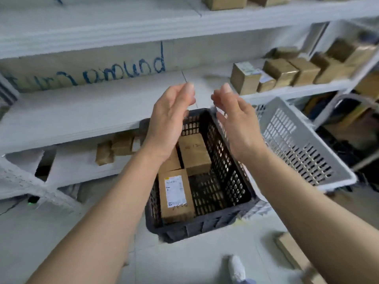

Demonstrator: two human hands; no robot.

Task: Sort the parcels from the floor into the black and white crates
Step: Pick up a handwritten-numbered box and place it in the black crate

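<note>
A black crate (202, 225) stands on the floor below me. It holds brown cardboard parcels: one with a white label (176, 196) at the near left, another (194, 153) behind it, a third partly hidden under my left wrist. A white crate (303, 144) leans tilted to the right of the black one. Both hands hover above the black crate's far end, palms facing each other. My left hand (170, 121) and my right hand (235, 124) are empty, fingers loosely apart. Another parcel (291, 251) lies on the floor at the lower right.
White shelving (82, 111) runs behind the crates, with blue handwriting on a board. Several brown parcels (276, 72) sit on the right shelf, more (114, 148) on the lower shelf. My shoe (238, 269) is on the tiled floor.
</note>
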